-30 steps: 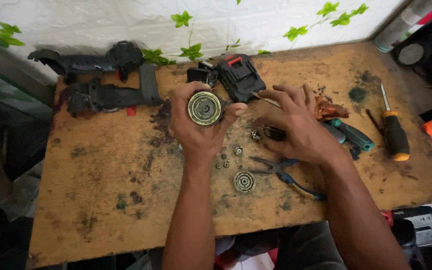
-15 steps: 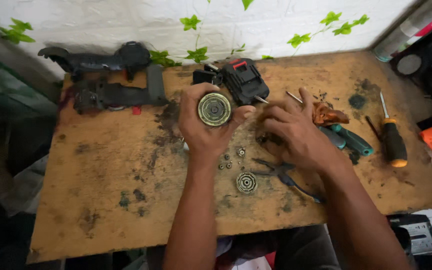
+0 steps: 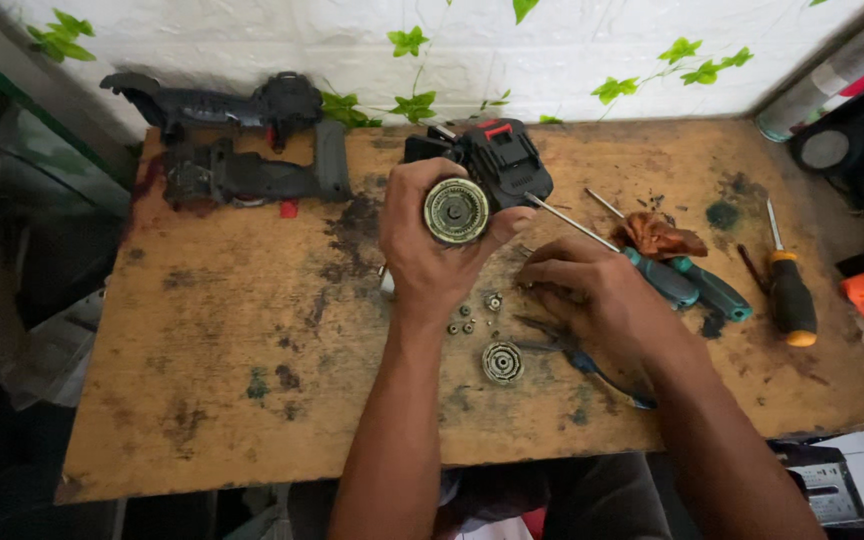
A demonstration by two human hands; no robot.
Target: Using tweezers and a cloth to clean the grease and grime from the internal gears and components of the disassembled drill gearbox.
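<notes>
My left hand (image 3: 430, 258) grips a round metal gear housing (image 3: 456, 211), its open end facing up at me. My right hand (image 3: 592, 292) rests on the wooden bench, fingers curled down over small parts near the middle; what it pinches is hidden. Several small gears (image 3: 464, 322) lie between the two hands. A round geared disc (image 3: 502, 362) sits just in front of them. Blue-handled pliers (image 3: 592, 366) lie under my right wrist.
The worn wooden bench (image 3: 232, 340) carries two black tool shell halves (image 3: 242, 175) at the back left, a black battery pack (image 3: 507, 160), two green-handled screwdrivers (image 3: 697, 285), an orange-and-black screwdriver (image 3: 790, 300) and a rusty rag (image 3: 660, 238). A white brick wall with ivy stands behind.
My right hand has drawn back toward me and closed its fingers down over the small parts. My left hand keeps the gear housing held up.
</notes>
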